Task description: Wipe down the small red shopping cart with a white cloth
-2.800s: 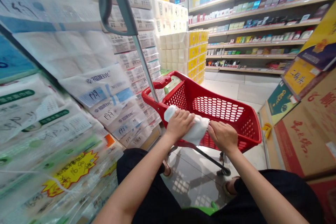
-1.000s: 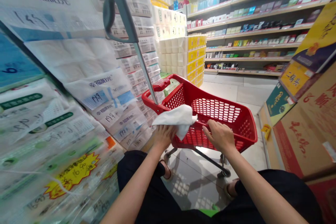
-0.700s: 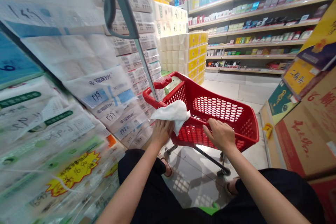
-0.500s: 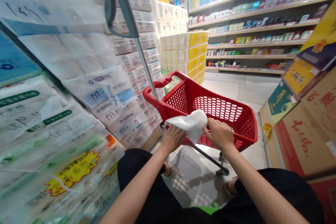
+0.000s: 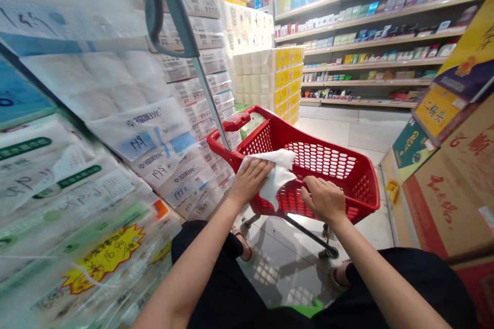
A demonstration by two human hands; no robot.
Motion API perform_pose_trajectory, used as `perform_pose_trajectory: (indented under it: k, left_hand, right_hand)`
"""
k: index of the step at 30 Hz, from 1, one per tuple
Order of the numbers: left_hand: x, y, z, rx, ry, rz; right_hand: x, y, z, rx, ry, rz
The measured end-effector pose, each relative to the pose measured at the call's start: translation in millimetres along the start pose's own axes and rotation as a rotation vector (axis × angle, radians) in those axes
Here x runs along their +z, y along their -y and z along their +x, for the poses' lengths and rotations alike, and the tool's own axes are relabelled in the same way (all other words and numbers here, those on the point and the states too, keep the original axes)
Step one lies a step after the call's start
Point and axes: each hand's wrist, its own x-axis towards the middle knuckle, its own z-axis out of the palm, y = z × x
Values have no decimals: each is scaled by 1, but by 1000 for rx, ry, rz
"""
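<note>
A white cloth (image 5: 280, 170) lies draped over the near side of the red shopping basket cart (image 5: 328, 140), its loose end hanging down. My left hand (image 5: 250, 179) presses the cloth onto the basket's near left wall and rim, fingers extended together over it. On the near rim farther right, my right hand (image 5: 324, 197) is closed with its fingers curled over the edge. The cart's grey pull handle (image 5: 175, 15) rises on a metal pole at the left end. A pale green and white item (image 5: 252, 122) is partly visible behind that end.
Stacked tissue packs (image 5: 142, 133) with handwritten prices line the left side. Cardboard cartons (image 5: 451, 195) stand close on the right. Shelves of boxed goods (image 5: 370, 31) are at the back. My knees flank the cart above a tiled floor (image 5: 278, 257).
My left hand has moved up and slightly left onto the cloth. The cloth's bunched right end has flattened and dropped away from my right hand, which stays at the rim.
</note>
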Motion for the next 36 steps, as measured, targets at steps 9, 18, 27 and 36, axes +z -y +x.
perform_pose_trajectory:
  k: [9, 18, 27, 36]
  left_hand:
    - [-22, 39, -10, -198, -77, -23]
    - [2, -52, 22, -163, -43, -107]
    - [10, -109, 43, 55, 38, -188]
    - [-15, -22, 35, -106, 15, -71]
  right_hand:
    - [1, -7, -2, 1, -2, -12]
    - [1, -6, -5, 13, 3, 41]
    - [-15, -11, -4, 55, 75, 220]
    - [-17, -10, 6, -22, 58, 59]
